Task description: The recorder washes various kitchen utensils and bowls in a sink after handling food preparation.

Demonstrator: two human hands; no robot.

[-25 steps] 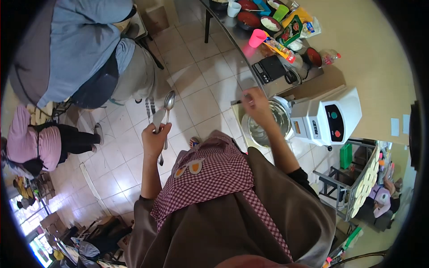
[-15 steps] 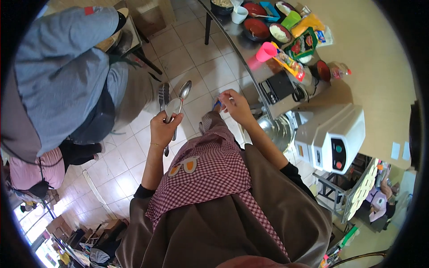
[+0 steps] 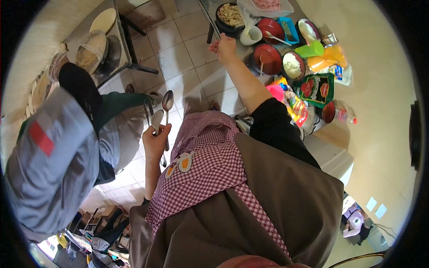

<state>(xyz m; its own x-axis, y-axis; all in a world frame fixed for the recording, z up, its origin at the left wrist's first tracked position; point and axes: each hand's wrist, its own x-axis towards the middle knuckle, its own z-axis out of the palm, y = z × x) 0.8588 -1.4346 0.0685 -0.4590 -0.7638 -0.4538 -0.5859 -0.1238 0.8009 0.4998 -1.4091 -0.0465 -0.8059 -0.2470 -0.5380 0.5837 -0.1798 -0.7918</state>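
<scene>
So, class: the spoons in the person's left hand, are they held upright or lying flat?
Upright. The left hand grips the spoons by their handles, bowls pointing up above the fist, with handle ends showing below it.

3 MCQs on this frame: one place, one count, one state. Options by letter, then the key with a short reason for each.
1. Where is the right hand?
A. at the edge of the food table
B. resting on the apron
C. on the floor tiles

2. How many red bowls stand on that table?
A. none
B. two
C. five

3. What state is the left hand in?
A. open and empty
B. closed around metal spoons, bowls pointing up
C. pressed flat on a wall

Key:
1 A, the outstretched arm ends at the table's near edge, beside the dark bowl of pale food.
2 B, one red bowl holds a spoon, another sits behind it.
3 B, fingers wrap the handles in a closed grip, spoon bowls above the fist.
</scene>
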